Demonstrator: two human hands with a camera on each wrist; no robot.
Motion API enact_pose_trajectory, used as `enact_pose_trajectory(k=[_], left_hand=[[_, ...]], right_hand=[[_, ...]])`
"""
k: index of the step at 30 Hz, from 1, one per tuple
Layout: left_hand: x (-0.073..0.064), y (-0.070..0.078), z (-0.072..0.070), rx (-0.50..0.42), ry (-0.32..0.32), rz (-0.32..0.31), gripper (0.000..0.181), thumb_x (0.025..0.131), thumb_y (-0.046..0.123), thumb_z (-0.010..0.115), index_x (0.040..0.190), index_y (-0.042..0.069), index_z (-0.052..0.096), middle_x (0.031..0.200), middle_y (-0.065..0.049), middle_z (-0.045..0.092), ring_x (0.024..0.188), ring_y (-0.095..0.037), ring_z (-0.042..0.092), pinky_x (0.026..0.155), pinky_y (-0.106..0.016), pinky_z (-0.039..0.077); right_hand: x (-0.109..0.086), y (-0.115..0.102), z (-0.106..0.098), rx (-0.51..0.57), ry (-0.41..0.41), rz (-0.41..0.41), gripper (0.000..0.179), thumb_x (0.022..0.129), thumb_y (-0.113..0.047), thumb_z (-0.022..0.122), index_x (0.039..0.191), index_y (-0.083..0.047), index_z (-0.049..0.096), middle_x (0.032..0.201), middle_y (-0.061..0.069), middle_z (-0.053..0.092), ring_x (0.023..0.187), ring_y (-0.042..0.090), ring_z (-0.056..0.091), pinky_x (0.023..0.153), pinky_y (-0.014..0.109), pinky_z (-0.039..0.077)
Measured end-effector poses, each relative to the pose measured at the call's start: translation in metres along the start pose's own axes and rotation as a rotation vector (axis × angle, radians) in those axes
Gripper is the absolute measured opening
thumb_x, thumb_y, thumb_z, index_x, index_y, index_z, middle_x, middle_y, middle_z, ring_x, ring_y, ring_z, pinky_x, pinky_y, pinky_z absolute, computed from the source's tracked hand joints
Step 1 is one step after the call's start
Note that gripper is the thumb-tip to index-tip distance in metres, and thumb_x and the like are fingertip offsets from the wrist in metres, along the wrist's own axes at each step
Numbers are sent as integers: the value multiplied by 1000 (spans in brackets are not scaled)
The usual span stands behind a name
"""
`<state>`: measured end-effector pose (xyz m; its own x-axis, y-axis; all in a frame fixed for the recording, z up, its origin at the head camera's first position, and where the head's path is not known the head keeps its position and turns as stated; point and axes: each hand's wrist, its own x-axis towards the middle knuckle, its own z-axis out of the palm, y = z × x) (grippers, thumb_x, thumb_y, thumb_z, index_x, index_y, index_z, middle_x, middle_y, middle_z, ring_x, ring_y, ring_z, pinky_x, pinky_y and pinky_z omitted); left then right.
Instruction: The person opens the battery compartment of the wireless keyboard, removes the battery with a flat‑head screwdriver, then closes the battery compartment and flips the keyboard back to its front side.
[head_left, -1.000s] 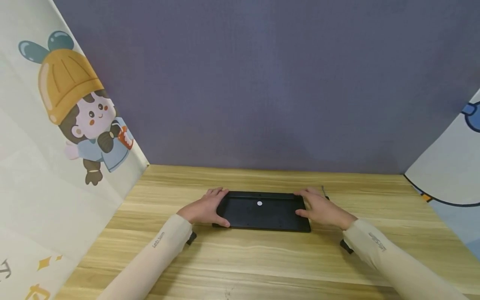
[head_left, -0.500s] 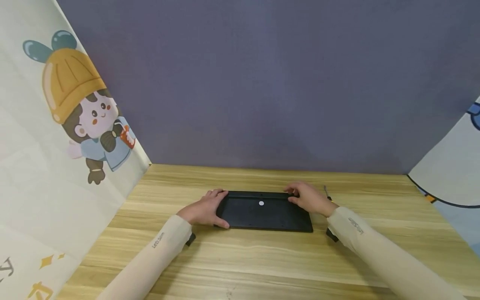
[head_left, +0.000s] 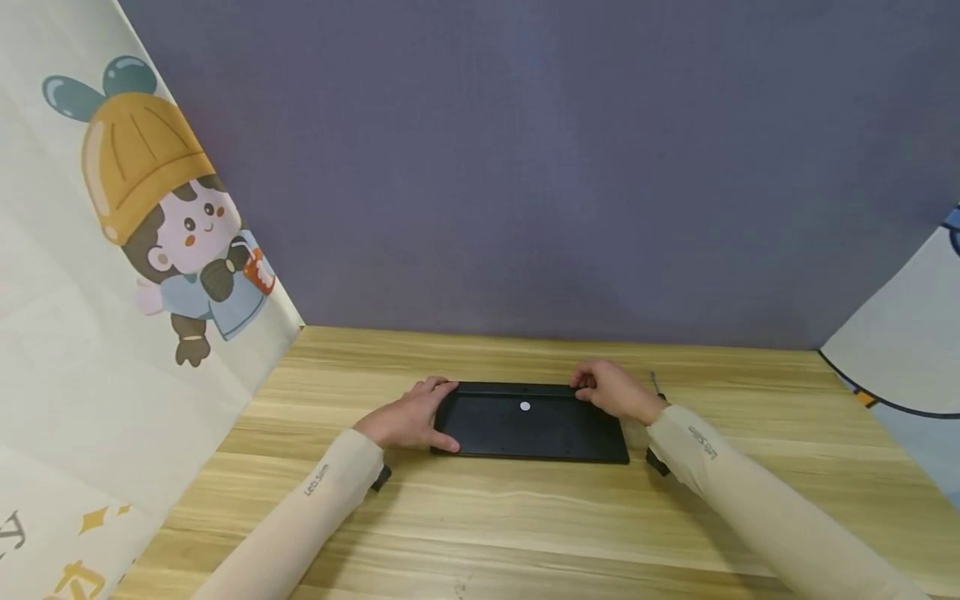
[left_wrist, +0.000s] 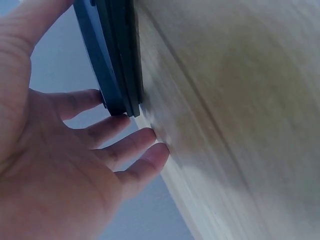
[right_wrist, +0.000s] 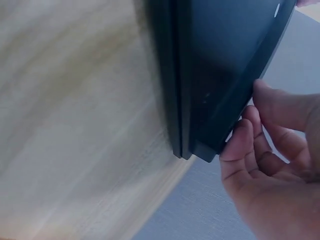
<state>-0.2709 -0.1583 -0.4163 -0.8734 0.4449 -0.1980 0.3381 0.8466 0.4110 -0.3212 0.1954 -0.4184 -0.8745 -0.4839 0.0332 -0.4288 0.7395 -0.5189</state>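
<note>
A black keyboard lies underside up on the wooden table, a raised ridge along its far edge and a round white sticker below that ridge. My left hand spans its left end, thumb at the near corner and fingers at the far corner. The left wrist view shows those fingers extended, tips against the keyboard's end. At the far edge, right of middle, my right hand pinches the ridge between thumb and curled fingers. In the right wrist view, the thumb presses on the keyboard's edge.
A small screwdriver lies just right of my right hand, partly hidden by it. The wooden table ends at a grey-purple partition at the back. White panels with cartoon prints stand at both sides.
My right hand has left the keyboard's right end, moved left and taken hold of the far ridge, its fingers more curled now. My left hand has kept its place.
</note>
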Motion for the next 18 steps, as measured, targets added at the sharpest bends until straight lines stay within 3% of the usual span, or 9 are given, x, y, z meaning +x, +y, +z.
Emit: enact_pose_trajectory(k=[9,18], left_hand=[[-3,0,1,19,-19,-21,103,79,49,82,159,16,26,161,-12,25,148,-36,22,111,-54,34],[-2,4,4,38,-5,-1,102,79,47,82,158,13,27,160,-14,27,147,-39,24,112,-54,33]], right_hand=[[4,-12,-3,-43,-40,-8,7,87,1,74,92,-2,70,87,4,67,77,16,60,76,39,52],[11,-2,-5,-8,-98,6,12,83,4,76,88,-2,67,83,4,63,77,16,57,74,34,49]])
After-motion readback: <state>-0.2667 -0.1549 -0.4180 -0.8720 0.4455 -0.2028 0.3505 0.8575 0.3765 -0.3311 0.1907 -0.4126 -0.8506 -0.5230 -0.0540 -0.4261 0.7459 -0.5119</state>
